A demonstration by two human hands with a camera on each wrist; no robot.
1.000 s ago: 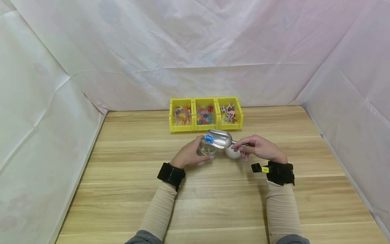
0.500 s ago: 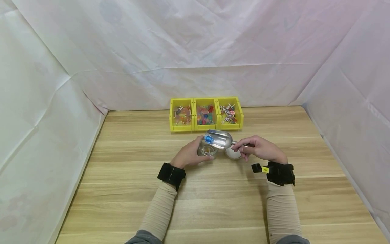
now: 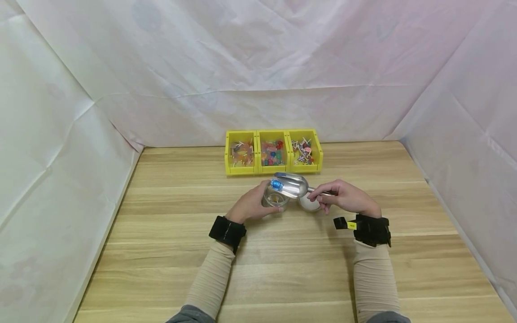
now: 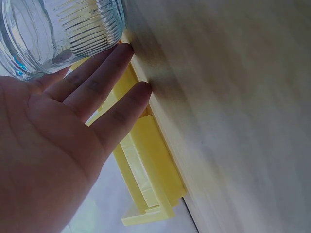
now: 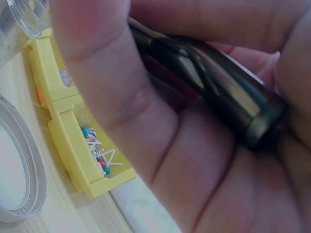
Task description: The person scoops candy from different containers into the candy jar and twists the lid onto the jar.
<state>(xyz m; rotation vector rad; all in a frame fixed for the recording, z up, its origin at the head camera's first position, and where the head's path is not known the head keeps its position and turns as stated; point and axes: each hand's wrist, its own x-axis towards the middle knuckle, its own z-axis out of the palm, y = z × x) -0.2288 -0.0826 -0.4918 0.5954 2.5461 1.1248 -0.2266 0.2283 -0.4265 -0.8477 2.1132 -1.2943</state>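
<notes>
My left hand [image 3: 254, 204] holds a clear glass jar [image 3: 278, 202], thumb on its near side and fingers round the far side. Ribbed glass of the jar [image 4: 87, 24] lies against the fingers in the left wrist view. A small pale piece shows inside it. My right hand [image 3: 341, 196] grips the thin handle of a metal scoop [image 3: 295, 185]. The dark-looking scoop handle [image 5: 214, 77] crosses the palm in the right wrist view. Over the jar's mouth is the scoop's front, bearing a blue-wrapped candy [image 3: 276, 184] near its lip.
Beneath the right hand lies a round lid [image 3: 309, 205] with a white inside. Behind the scoop stand three joined yellow bins [image 3: 272, 169]: lollipops in the left and right ones, colourful round candies in the middle. White cloth [image 3: 258, 107] surrounds the wooden table [image 3: 299, 273].
</notes>
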